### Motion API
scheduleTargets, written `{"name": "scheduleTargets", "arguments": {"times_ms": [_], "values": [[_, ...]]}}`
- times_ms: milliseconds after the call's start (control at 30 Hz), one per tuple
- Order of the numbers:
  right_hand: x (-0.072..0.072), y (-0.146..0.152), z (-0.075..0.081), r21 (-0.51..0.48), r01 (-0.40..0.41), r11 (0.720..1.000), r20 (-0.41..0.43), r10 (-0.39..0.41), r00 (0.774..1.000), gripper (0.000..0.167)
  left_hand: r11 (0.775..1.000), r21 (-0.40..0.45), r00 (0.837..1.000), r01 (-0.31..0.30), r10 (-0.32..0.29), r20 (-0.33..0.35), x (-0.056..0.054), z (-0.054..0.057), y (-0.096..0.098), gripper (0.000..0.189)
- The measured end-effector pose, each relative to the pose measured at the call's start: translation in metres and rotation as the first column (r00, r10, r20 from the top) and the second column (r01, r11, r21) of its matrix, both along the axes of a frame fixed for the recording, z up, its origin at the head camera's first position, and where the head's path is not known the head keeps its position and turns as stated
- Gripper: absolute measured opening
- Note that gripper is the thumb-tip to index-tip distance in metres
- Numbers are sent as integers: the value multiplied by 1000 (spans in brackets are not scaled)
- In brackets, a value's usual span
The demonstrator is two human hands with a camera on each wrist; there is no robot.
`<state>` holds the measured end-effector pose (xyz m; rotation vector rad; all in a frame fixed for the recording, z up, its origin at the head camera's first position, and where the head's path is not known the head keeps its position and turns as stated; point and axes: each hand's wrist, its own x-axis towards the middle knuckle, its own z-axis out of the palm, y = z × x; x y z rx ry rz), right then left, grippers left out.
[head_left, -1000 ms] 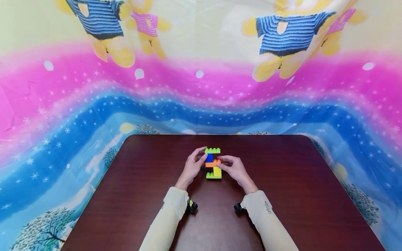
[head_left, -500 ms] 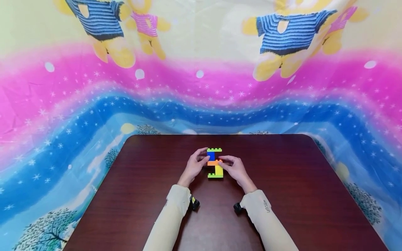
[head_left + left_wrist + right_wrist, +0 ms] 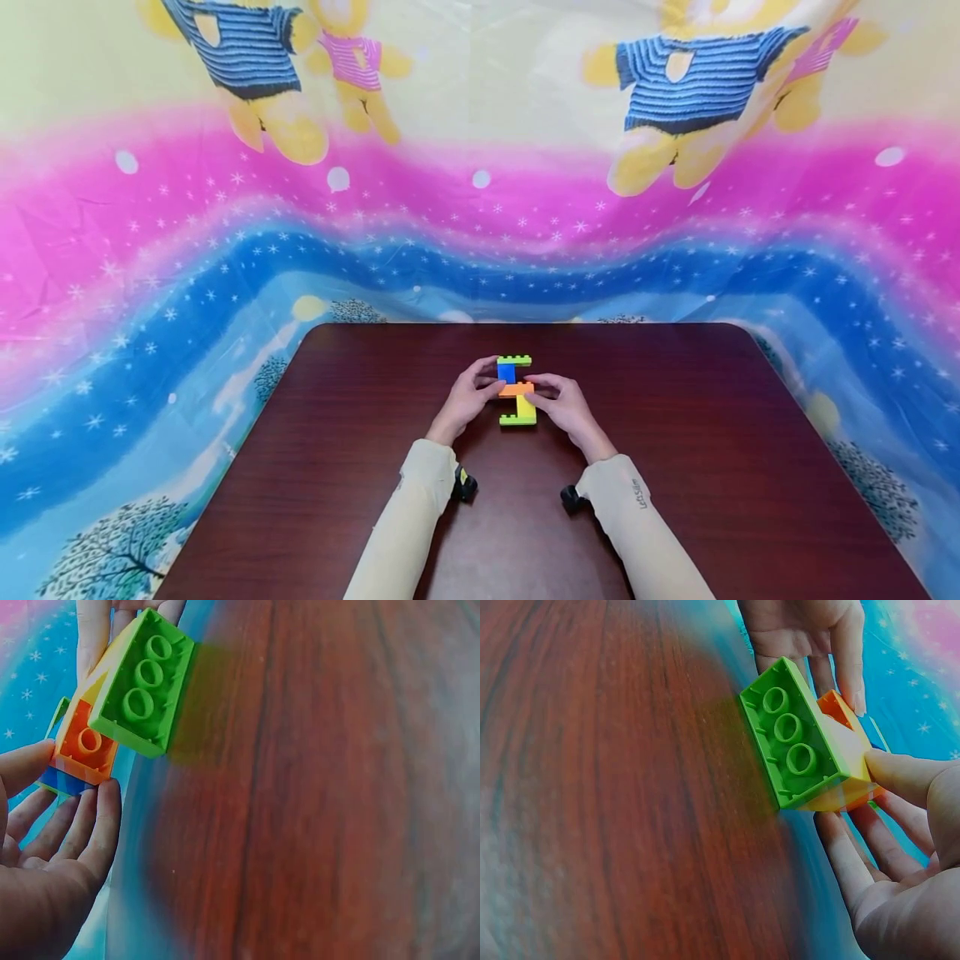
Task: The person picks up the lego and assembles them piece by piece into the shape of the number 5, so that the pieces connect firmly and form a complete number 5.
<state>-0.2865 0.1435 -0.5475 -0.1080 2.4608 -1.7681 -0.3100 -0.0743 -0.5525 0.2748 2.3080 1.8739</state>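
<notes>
A zigzag stack of toy building bricks stands between both hands over the table. From the top it runs green brick [image 3: 517,360], blue brick [image 3: 506,372], orange brick [image 3: 516,390], yellow brick [image 3: 527,407] and a second green brick [image 3: 142,686]. Both wrist views show that lower green brick's hollow underside, tilted above the tabletop. My left hand [image 3: 461,404] pinches the stack at the orange and blue bricks, thumb on one side and fingers on the other. On the other side, my right hand [image 3: 564,407] grips it around the yellow and orange bricks.
The dark wooden table [image 3: 360,533] has rounded far corners. Behind it hangs a colourful curtain [image 3: 480,208] printed with bears and snowflakes. A small black wrist camera [image 3: 466,485] sits at the left cuff, and another camera [image 3: 572,498] at the right cuff.
The brick stack has shifted slightly right. My left hand has moved right with it, its thumb sliding down from the blue brick to the orange one. My right hand has hardly moved.
</notes>
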Motion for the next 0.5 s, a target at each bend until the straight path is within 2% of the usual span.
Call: {"name": "scheduleTargets", "arguments": {"times_ms": [267,500], "values": [[0,1,0,-20,-20,1000,21,21,1000,46,999,-30,999,-15,16,32,-1,-2,0,56],[-1,0,-2,-16,-24,1000,28,25,999,46,999,-53,1000,13,-12,19,-1,1,-1,59]]}}
